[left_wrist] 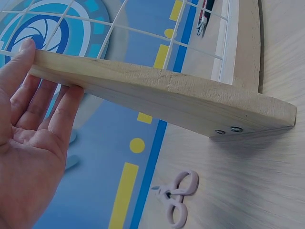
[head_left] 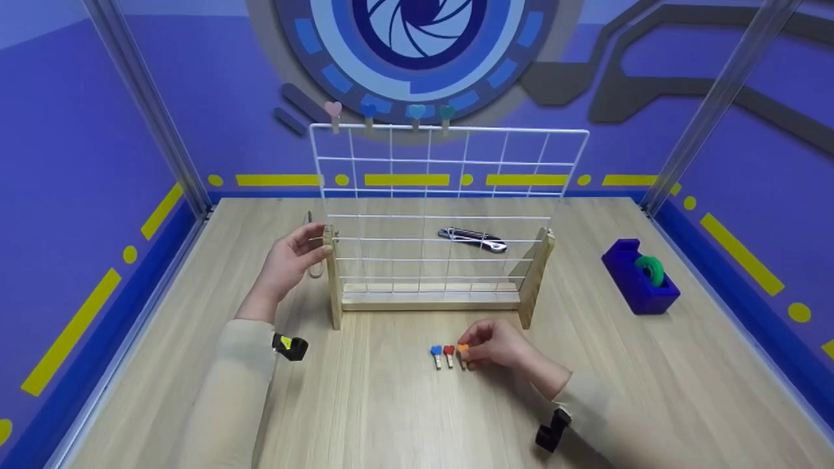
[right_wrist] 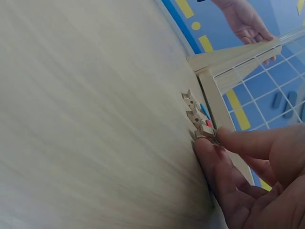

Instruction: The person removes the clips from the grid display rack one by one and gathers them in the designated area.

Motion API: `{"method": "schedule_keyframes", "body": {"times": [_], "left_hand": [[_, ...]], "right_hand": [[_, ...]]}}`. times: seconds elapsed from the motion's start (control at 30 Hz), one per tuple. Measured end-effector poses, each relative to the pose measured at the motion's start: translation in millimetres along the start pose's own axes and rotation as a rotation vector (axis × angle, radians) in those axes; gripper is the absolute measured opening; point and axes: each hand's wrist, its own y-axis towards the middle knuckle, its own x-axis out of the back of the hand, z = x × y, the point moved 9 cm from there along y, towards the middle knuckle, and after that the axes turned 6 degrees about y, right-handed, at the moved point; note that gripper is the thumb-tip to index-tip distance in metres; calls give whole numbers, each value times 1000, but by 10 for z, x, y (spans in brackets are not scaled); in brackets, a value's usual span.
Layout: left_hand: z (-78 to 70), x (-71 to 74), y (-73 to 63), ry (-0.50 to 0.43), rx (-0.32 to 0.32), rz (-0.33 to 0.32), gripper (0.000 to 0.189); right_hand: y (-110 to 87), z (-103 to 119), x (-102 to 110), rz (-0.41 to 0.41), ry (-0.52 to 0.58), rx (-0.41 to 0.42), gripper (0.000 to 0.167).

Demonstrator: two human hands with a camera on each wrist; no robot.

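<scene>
A white wire grid rack (head_left: pixel 443 217) stands upright in a wooden base with two side posts. My left hand (head_left: pixel 283 264) grips the top of the left wooden post (left_wrist: pixel 167 88), thumb on one face and fingers on the other. In front of the rack, my right hand (head_left: pixel 498 344) pinches an orange heart clothespin (head_left: pixel 463 350) at the table surface. Beside it lie a red heart clothespin (head_left: pixel 449 350) and a blue one (head_left: pixel 436 352). Along the grid's top wire sit several more heart clothespins: pink (head_left: pixel 333 109), dark blue (head_left: pixel 369 111), light blue (head_left: pixel 416 112) and green (head_left: pixel 446 112).
Scissors (left_wrist: pixel 178 198) lie left of the rack, mostly hidden in the head view. Behind the grid is a dark utility knife (head_left: pixel 472 239). A blue tape dispenser (head_left: pixel 642 280) with green tape stands at the right. Blue panels (head_left: pixel 85 195) enclose the table.
</scene>
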Motion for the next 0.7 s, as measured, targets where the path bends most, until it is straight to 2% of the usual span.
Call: {"method": "schedule_keyframes", "body": {"times": [0.3,0.7], "left_hand": [[-21,4,-4,-3,-21,-9,53],[-4,3,2,1,-13,-5,53]], "right_hand": [[24,-39,-29,-45,-22,-39,16],[34,-38,-37,-33,-60,-55,16]]}}
